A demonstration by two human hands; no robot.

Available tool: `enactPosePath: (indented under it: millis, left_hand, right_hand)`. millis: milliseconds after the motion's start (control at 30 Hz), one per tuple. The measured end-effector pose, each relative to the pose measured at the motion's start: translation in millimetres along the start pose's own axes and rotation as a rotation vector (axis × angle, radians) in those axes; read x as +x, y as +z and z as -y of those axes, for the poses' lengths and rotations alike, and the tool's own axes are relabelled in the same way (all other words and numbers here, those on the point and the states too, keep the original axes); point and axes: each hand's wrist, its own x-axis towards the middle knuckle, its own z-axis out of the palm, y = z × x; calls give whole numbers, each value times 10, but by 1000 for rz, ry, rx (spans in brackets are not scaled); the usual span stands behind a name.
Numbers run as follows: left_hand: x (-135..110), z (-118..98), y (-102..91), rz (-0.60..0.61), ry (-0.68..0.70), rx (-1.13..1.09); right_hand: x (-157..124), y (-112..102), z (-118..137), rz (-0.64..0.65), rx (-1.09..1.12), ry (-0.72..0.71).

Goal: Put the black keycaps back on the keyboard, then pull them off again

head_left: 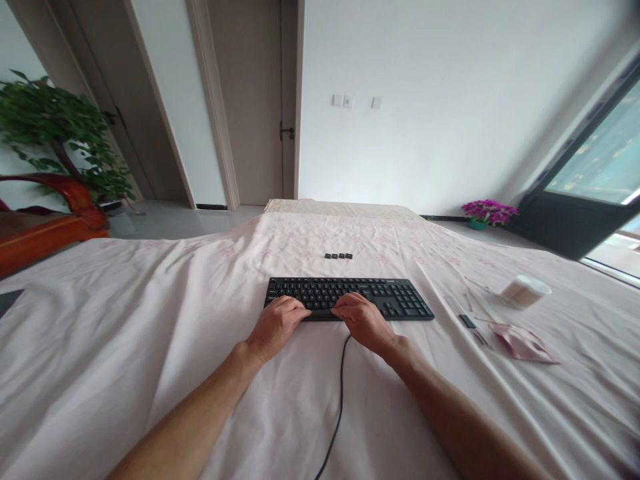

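While the keyboard (pixel 320 289) is lying on the surface (pixel 200 400), long axis roughly parallel to the far edge, left hand (pixel 275 323) and right hand (pixel 365 321) are both touching its near side, fingers curled, grip indeterminable.

Black corded keyboard (pixel 326 291): flat, keys up, on pink cloth (pixel 200 300).
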Motion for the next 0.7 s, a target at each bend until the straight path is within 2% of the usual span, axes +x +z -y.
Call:
enactPosePath:
  millis: [300, 467, 700]
  left_hand:
    - [15, -6, -5, -4, -10, 12]
    - [-8, -24, -38, 35, 26, 51]
    - [-43, -41, -16, 25, 57, 105]
  right_hand:
    - [8, -54, -18, 24, -4, 18]
    - [1, -37, -41, 21, 31, 14]
    - [-4, -46, -33, 6, 18, 71]
